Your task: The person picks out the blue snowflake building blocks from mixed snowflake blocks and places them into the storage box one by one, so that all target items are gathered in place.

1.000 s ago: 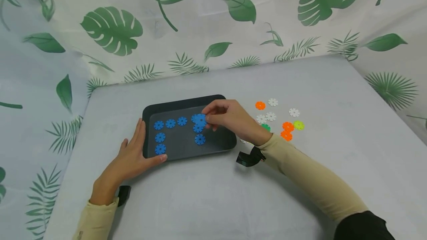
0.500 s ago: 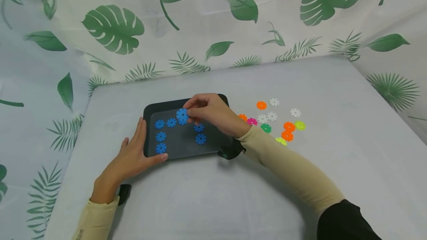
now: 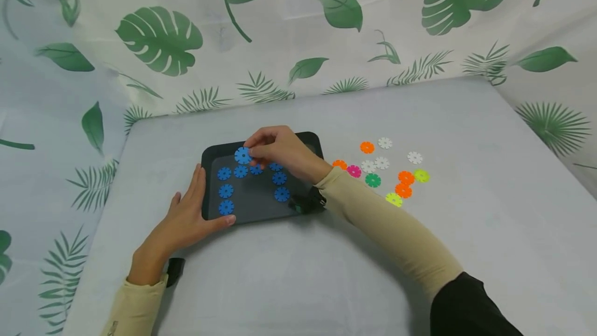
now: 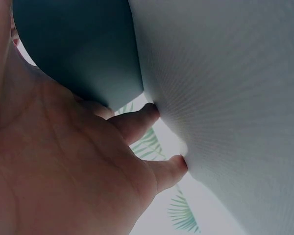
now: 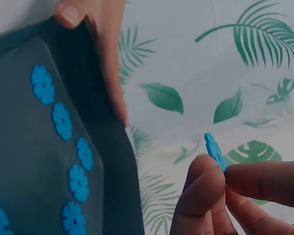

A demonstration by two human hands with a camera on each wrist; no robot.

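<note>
A dark baking tray (image 3: pixel 252 206) lies on the table with several blue notched discs on its floor. In the head view these discs form a column at the left, a row along the back and a column at the right. My right hand (image 3: pixel 284 152) pinches one blue notched disc (image 3: pixel 242 155) between thumb and fingers, above the tray's back side. The right wrist view shows that disc (image 5: pixel 214 151) tilted on edge, raised off the tray. My left hand (image 3: pixel 182 224) rests against the tray's left end, fingers straight along the wall and thumb at the front rim.
Right of the tray, loose discs lie scattered on the table: orange (image 3: pixel 367 147), white (image 3: pixel 414 157), pink (image 3: pixel 354 171), green (image 3: pixel 372 180) and yellow (image 3: pixel 394 199). A leaf-printed cloth (image 3: pixel 261 56) hangs behind the table.
My right hand has moved left and slightly back with the pinched disc, from the tray's right column to above the back row's left part. The left hand has stayed in place.
</note>
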